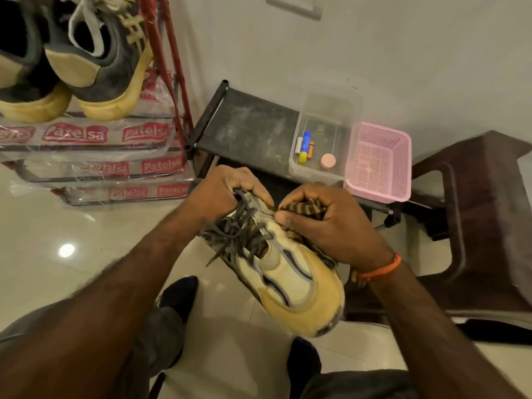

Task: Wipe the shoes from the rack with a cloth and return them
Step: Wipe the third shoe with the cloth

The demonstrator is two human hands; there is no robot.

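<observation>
A cream and yellow sneaker [290, 277] with dark grey laces is held above the floor, one rounded end pointing towards me. My left hand [221, 191] grips its far end, fingers curled round the upper by the laces. My right hand [322, 223] holds a bunched striped brown cloth [305, 207] and presses it against the right side of the shoe. A pair of grey and cream shoes [95, 61] stands on the top shelf of the red shoe rack [172, 61] at the upper left.
The rack's lower shelves [95, 168] are wrapped in printed plastic. A low black stand [250, 125] carries a clear box [325, 139] with small items and a pink basket [380, 162]. A brown plastic stool [475, 220] is at the right. My legs are below on the tiled floor.
</observation>
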